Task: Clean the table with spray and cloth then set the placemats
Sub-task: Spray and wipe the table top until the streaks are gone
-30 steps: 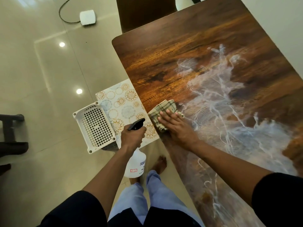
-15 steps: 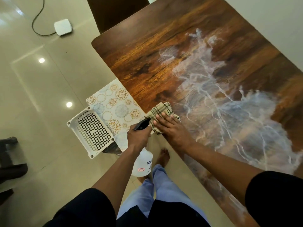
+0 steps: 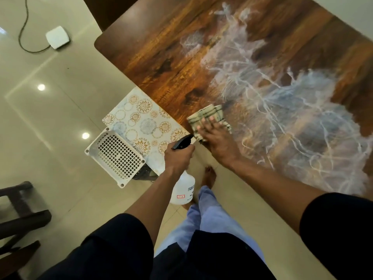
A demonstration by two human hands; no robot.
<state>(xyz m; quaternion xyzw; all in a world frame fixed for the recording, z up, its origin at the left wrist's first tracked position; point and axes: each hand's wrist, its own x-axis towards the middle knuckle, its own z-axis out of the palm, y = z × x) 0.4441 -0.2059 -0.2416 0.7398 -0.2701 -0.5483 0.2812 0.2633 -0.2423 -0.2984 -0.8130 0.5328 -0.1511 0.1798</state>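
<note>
A dark wooden table [image 3: 165, 57] carries white streaks of spray foam [image 3: 282, 102] across its middle and right. My right hand [image 3: 216, 138] presses flat, fingers straight, on a checked cloth [image 3: 207, 118] at the table's near left edge. My left hand [image 3: 177, 158] grips the neck of a white spray bottle [image 3: 182, 190] with a black nozzle, held off the table over the floor. Patterned placemats [image 3: 141, 122] lie on a stool beside the table edge, left of the cloth.
A white perforated plastic basket [image 3: 115, 154] sits next to the placemats. A white box with a cable [image 3: 57, 37] lies on the tiled floor at far left. A dark chair [image 3: 20, 209] stands at lower left; another chair back [image 3: 109, 9] is at the table's far end.
The view has shifted, with the table edge now further right in frame. My right hand and the cloth have slid slightly along the near edge; the left hand keeps holding the bottle.
</note>
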